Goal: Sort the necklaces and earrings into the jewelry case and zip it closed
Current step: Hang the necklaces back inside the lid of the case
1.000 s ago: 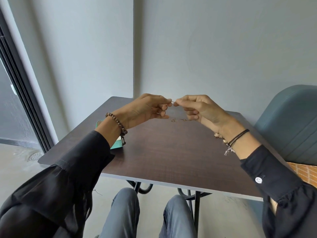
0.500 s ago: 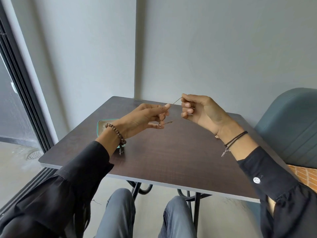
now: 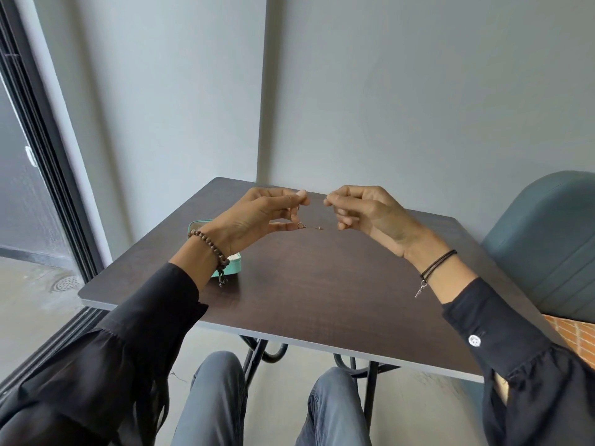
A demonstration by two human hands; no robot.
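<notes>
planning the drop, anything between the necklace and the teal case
No loose object shows between the necklace and the teal case. Only the wrist of the left hand crosses above the case, hiding most of it; open or zipped, cannot tell.

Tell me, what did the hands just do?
The left hand and right hand were fingertip to fingertip; they have pulled a little apart. Half a second ago the right hand was higher; it has come down level with the left hand. Both still pinch the thin necklace stretched between them. The teal case stayed on the table behind the left wrist.
</notes>
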